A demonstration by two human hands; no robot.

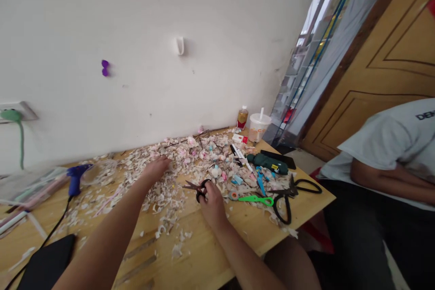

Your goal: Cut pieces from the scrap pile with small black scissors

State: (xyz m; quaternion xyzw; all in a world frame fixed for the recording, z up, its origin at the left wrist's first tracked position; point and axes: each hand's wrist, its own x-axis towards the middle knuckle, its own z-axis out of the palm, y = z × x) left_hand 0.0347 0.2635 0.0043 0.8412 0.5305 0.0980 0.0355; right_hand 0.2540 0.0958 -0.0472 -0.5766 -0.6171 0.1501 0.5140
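Note:
My right hand (213, 205) is closed on a small pair of scissors (193, 186) with black handles, its parted blades pointing left over the table (190, 235). Among a thick litter of pale, curled scraps (166, 199) lies my left hand (158, 168), its fingers stretched toward the right and low over the pile. Their tips are partly lost in the scraps, and no held thing shows. Just beyond both hands are pink and white flower-like pieces (190, 142).
Large black-handled shears (288, 195), a green-handled tool (256, 200), a dark green bottle-shaped item (267, 163) and a lidded cup (259, 127) stand or lie rightward. A blue glue gun (76, 179) with its cord is at left. Another person (390, 158) sits at right.

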